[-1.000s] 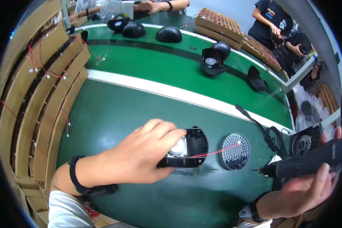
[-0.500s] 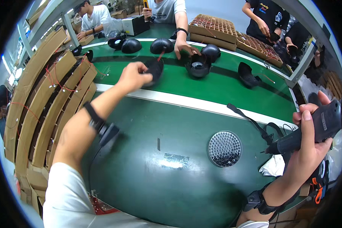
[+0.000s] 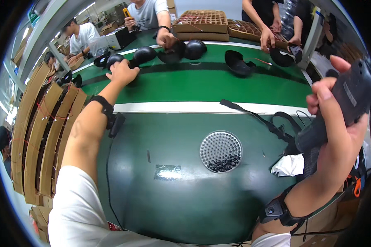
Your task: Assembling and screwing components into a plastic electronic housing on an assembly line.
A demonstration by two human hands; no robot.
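My left hand (image 3: 123, 74) reaches over the green conveyor belt with fingers splayed, beside a rounded black shell (image 3: 114, 59). Another dark piece shows just right of its fingertips, mostly hidden, so contact is hard to judge. More black shells lie along the far side of the belt, among them a domed one (image 3: 145, 54) and one (image 3: 195, 48) further right. At the right, my right hand (image 3: 332, 109) is closed around a black electric screwdriver (image 3: 352, 92), its tip pointing down and left. A curved open shell (image 3: 238, 64) rests on the belt.
A round clear dish (image 3: 221, 151) of small black parts stands on the green table (image 3: 173, 206). Nearby lie a black strap (image 3: 255, 116) and white tissue (image 3: 288, 165). Cardboard trays (image 3: 29, 144) with red wires stack at left. Co-workers' hands (image 3: 166, 39) handle shells across the belt.
My left hand has moved away from me and leftward; the shell it held is now mostly hidden. The co-worker opposite has lifted a shell. The view has shifted right; my right hand keeps the screwdriver.
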